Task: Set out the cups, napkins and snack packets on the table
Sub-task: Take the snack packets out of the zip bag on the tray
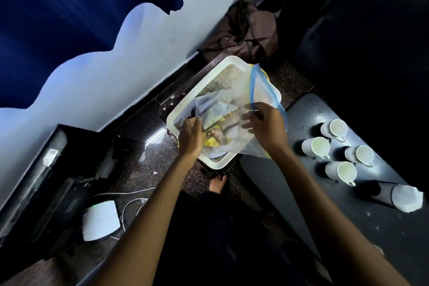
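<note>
Cups (337, 150) are out on the counter (290, 169), napkin holder (400, 197) lying beside them. We're on the snack packets (220, 123), inside the zip bag (232, 111) held over the white tray (185, 109). Left hand (190, 137) grips the bag's lower edge; right hand (264, 123) pinches near the blue zip, fingers loosely spread. Next: open the seal, probably still closed, and pull the packets out.

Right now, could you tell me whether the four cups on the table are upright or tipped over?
Upright: all four cups stand on the dark table, with their open mouths facing up.
</note>
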### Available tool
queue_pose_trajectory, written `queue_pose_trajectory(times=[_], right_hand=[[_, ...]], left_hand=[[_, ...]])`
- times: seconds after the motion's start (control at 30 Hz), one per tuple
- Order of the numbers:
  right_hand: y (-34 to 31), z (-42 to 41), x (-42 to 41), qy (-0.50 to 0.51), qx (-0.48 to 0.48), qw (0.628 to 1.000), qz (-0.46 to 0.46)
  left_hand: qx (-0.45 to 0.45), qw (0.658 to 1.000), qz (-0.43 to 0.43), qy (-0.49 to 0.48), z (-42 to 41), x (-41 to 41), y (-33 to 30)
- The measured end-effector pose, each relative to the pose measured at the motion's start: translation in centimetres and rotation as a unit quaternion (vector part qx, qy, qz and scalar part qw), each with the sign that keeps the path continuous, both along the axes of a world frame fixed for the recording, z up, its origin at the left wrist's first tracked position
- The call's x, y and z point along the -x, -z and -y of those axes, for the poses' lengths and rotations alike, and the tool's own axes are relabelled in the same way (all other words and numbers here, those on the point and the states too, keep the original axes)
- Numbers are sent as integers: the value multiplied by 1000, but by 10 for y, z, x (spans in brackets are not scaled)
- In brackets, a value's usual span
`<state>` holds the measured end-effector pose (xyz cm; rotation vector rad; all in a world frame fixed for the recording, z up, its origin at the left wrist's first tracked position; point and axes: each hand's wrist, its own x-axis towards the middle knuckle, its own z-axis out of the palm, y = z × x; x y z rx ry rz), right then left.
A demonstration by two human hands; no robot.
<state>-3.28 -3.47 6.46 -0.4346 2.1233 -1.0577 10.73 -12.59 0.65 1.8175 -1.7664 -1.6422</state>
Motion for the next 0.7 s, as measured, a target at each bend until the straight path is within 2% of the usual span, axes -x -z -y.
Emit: queue_pose_trajectory(times=[0.1,0.2,0.33,0.43,0.5,0.6,0.7], right_hand=[[5,-11,15,81,11,997,0],[9,-23,30,136,24,990,26],[9,-36,46,149,63,973,162],[15,-43,63,196,76,935,285],[22,-40,72,217,57,915,335],[37,-29,77,204,18,907,369],[49,-8,77,113,8,910,400]], left_hand=[[-54,997,36,27,6,0,26],[-96,994,23,50,8,4,41],[-185,982,-19,-3,19,14,53],[-224,974,-10,-25,29,19,64],[-243,970,-7,-27,34,21,73],[-268,962,-32,-44,40,21,83],[-287,957,-43,-29,42,20,90]])
